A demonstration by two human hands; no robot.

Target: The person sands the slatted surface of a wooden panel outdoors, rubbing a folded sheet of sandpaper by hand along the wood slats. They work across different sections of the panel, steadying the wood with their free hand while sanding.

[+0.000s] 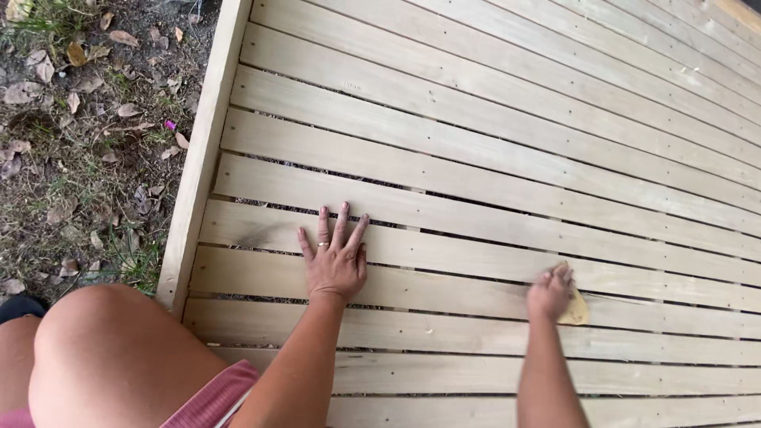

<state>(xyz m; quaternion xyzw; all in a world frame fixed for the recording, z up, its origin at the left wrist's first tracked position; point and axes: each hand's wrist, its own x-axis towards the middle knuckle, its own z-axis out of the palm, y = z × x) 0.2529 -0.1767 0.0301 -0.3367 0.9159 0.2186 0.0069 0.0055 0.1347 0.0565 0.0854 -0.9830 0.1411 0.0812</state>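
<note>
My left hand [336, 254] lies flat, palm down with fingers spread, on a pale wooden slat of the slatted panel [491, 143]. A ring sits on one finger. My right hand [550, 291] is closed on a small tan piece of sandpaper [576, 310], pressed against a slat to the right. Both forearms reach in from the bottom of the view.
The panel's thick side rail [198, 150] runs along its left edge. Beyond it lies bare ground with dry leaves and sparse grass [79, 135]. My bare knee [111, 349] is at the bottom left, next to the rail. Narrow gaps separate the slats.
</note>
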